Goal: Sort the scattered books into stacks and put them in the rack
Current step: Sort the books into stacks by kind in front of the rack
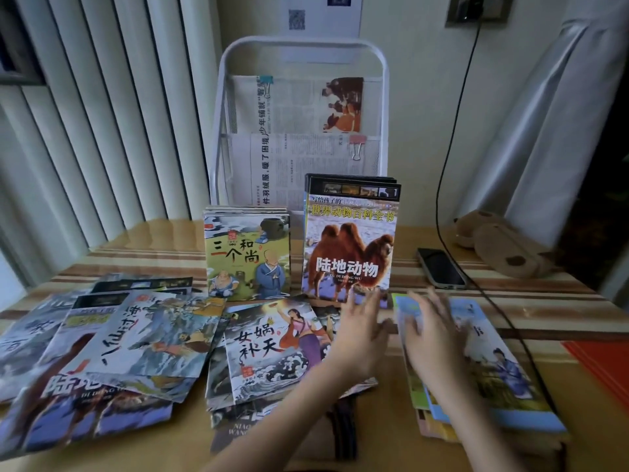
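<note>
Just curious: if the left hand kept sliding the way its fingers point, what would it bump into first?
Probably the upright camel book: the left hand points up and away, fingertips seemingly at its bottom edge, though depth is unclear.

The table (561, 311) is a warm tan with brown and cream stripes running across it. The rack (303, 56) at the far end is plain white wire mesh, stuffed with black-and-white newspaper (296, 107), one pink clip (356, 144) and one teal clip (265, 84) on it. The camel book (350, 243) has a rusty brown camel on pale snow, white title, black band up top. The monk book (246, 257) next to it is yellow-green with blue robes. On the right, the near stack (490, 362) is sky blue on top with yellow edges underneath. The phone (440, 269) is black, and there's an orange-red sheet (602, 366) far right.
</note>
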A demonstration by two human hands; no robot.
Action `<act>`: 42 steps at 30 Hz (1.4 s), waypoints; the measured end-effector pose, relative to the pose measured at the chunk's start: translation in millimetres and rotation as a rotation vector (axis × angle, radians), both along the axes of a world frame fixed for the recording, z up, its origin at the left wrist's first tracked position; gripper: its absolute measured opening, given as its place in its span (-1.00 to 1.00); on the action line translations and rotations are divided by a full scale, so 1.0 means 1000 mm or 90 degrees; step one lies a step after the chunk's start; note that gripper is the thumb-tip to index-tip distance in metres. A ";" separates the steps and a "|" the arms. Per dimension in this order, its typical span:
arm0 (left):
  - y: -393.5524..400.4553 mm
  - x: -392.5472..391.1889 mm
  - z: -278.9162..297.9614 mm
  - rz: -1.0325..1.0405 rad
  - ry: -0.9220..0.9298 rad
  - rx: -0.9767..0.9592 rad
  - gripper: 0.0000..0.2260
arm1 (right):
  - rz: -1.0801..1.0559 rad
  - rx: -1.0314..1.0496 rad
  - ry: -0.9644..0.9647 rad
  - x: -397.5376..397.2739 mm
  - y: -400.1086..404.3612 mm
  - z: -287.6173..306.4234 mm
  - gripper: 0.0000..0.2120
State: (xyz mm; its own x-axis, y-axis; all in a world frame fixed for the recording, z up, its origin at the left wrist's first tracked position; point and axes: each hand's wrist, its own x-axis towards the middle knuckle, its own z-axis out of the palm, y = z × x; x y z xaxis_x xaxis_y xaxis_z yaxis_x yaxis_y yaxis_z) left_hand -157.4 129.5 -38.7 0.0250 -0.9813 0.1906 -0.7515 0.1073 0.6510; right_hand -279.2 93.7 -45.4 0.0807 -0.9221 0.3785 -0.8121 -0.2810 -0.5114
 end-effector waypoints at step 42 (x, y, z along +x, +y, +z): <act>0.079 0.160 -0.032 0.308 0.085 0.055 -0.43 | 0.172 0.144 -0.604 0.081 0.023 -0.023 -0.78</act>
